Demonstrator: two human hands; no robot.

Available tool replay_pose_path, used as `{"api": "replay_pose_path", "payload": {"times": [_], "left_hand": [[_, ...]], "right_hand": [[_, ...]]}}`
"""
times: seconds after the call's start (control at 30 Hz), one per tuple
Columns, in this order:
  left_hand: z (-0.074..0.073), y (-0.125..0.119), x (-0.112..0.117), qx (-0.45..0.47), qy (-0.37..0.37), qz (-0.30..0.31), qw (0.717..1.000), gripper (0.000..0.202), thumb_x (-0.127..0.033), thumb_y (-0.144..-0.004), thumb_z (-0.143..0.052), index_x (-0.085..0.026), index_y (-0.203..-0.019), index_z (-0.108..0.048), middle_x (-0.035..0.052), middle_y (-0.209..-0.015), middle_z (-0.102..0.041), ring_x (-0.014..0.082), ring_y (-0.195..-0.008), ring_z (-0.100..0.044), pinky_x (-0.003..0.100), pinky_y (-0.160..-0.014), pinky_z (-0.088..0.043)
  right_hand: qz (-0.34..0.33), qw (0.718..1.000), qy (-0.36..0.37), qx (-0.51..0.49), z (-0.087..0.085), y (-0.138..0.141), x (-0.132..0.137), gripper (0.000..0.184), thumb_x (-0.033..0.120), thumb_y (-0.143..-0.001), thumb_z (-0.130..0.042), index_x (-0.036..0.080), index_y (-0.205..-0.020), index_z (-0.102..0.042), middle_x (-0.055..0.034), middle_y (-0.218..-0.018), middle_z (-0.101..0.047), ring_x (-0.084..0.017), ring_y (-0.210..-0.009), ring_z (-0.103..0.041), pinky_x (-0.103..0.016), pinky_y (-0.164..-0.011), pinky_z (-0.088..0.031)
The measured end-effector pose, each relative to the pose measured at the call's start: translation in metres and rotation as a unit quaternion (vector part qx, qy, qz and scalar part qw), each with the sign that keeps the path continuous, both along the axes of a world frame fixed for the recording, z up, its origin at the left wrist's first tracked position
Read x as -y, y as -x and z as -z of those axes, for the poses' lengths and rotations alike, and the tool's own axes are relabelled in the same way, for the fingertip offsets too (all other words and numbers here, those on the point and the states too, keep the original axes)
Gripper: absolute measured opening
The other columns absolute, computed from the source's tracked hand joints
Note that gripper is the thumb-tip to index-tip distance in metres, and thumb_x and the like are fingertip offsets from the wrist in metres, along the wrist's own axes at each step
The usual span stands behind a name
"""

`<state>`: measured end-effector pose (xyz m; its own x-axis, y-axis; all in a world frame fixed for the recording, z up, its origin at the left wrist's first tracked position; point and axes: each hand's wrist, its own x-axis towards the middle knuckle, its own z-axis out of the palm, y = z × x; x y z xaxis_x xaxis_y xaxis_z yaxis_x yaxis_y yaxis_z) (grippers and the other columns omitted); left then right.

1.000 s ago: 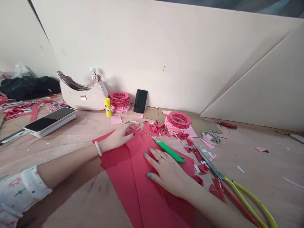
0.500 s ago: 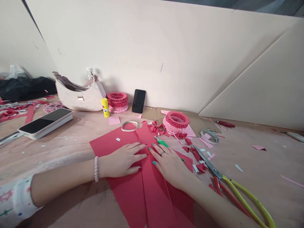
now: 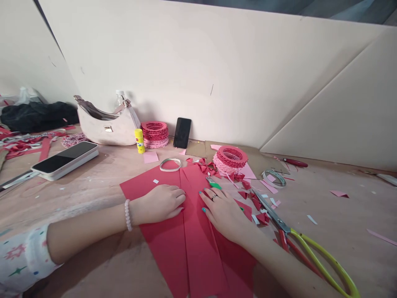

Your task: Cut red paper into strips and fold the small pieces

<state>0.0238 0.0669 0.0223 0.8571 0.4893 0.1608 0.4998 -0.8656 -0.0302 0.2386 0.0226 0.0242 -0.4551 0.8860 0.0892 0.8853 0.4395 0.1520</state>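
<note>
Large sheets of red paper (image 3: pixel 155 186) lie in front of me, with a long folded red strip (image 3: pixel 201 256) down their middle. My left hand (image 3: pixel 164 203) rests on the left part, its fingers curled together and their tips at the strip's left edge. Nothing shows between them. Across the strip's right side lies my right hand (image 3: pixel 221 211), open, fingers stretched flat on the paper. A green-handled cutter (image 3: pixel 214 184) shows just beyond its fingers, partly hidden. Scissors (image 3: pixel 279 221) with yellow and red handles lie right of my right forearm.
Beyond the paper are a tape roll (image 3: pixel 170 164), stacked red and pink paper rings (image 3: pixel 231 159), and a phone (image 3: pixel 182 132) leaning on the wall. Another tape roll (image 3: pixel 273 179) lies rightward among paper scraps. A glue stick (image 3: pixel 139 140), handbag (image 3: pixel 108 128) and white device (image 3: pixel 65 161) stand left.
My left hand has gone from spread, flat fingers to curled ones, drawn slightly left off the strip. My right hand has shifted slightly right and still lies flat.
</note>
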Motion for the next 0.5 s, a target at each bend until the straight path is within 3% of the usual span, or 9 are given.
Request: {"api": "replay_pose_path", "payload": {"times": [0.27,0.5], "left_hand": [[0.002,-0.002,0.002,-0.047,-0.039,-0.011,0.998,0.028,-0.036,-0.088,-0.045,-0.018,-0.106,-0.056,0.0093,-0.094,-0.056,0.0219,-0.085,-0.056,0.034,-0.075,-0.046],[0.010,-0.005,0.009,-0.005,-0.014,-0.031,0.999,0.035,-0.040,-0.084,-0.050,-0.012,-0.104,-0.055,0.0152,-0.113,-0.055,0.0290,-0.104,-0.053,0.040,-0.085,-0.045]], "right_hand": [[0.008,1.000,0.016,-0.008,-0.003,0.002,0.002,0.038,0.024,-0.086,-0.044,0.018,-0.123,-0.052,-0.0104,-0.117,-0.058,-0.024,-0.109,-0.051,-0.042,-0.095,-0.036],[-0.003,1.000,0.002,-0.018,-0.003,0.004,0.003,0.037,0.030,-0.086,-0.048,0.022,-0.122,-0.053,-0.0104,-0.123,-0.054,-0.025,-0.111,-0.050,-0.043,-0.094,-0.036]]}}
